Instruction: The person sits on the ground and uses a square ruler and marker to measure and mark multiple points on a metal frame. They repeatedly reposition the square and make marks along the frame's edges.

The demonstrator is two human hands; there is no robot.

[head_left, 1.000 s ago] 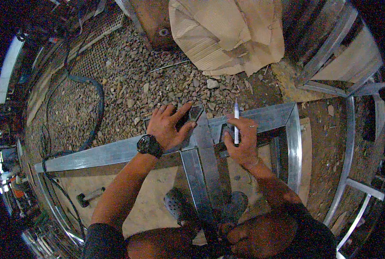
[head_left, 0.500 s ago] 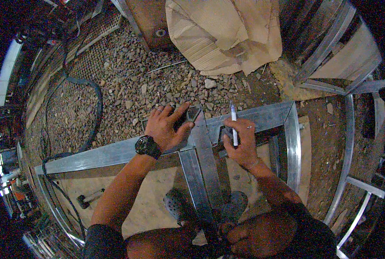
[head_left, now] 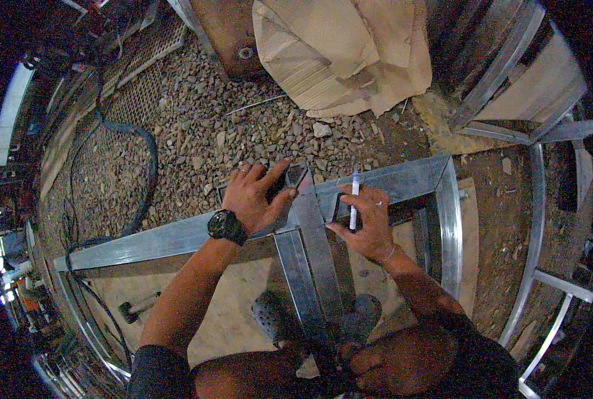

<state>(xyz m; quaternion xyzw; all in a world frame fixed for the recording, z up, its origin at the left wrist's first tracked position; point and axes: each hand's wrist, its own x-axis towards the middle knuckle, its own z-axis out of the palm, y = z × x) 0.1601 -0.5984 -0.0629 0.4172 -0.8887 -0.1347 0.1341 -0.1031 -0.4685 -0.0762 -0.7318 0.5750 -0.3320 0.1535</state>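
My left hand [head_left: 253, 197] lies with fingers spread on the silver metal frame bar [head_left: 140, 243], beside the end of a square metal tube [head_left: 318, 239] that crosses it. That tube runs back toward me between my feet. In my right hand [head_left: 371, 229] is a white marker pen [head_left: 354, 205], held upright between fingers and thumb, its bluish end pointing away from me. The right thumb reaches to the side of the tube. A dark shape shows between the thumb and forefinger; I cannot make out what it is.
Gravel [head_left: 197, 139] covers the ground beyond the frame, with crumpled cardboard [head_left: 343, 56] at the far side. A dark hose [head_left: 152, 166] curves along the left. A hammer-like tool [head_left: 137, 307] lies inside the frame at left. More metal frames [head_left: 539, 199] stand at right.
My right hand has shifted slightly left and toward me, its thumb now stretched to the tube. The marker has moved with it. My left hand has stayed in place.
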